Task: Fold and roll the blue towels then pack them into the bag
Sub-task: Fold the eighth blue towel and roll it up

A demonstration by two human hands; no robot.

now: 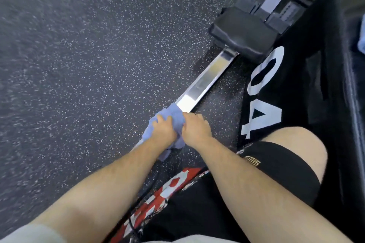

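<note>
Blue towel (173, 111) is gripped in a bunch by the left hand (164, 131) and right hand (196, 128), held side by side, at the near end of a metal rail (209, 77).

Blue towel (173, 113) half hidden by left hand (165, 130) — far floor (29, 35) blurred.

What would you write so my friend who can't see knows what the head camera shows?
The person's left hand and right hand grip a bunched-up blue towel on the shiny metal rail of a gym machine. A black padded seat sits farther along the rail, above a dark speckled floor, with black fabric bearing big white letters to the right.
</note>
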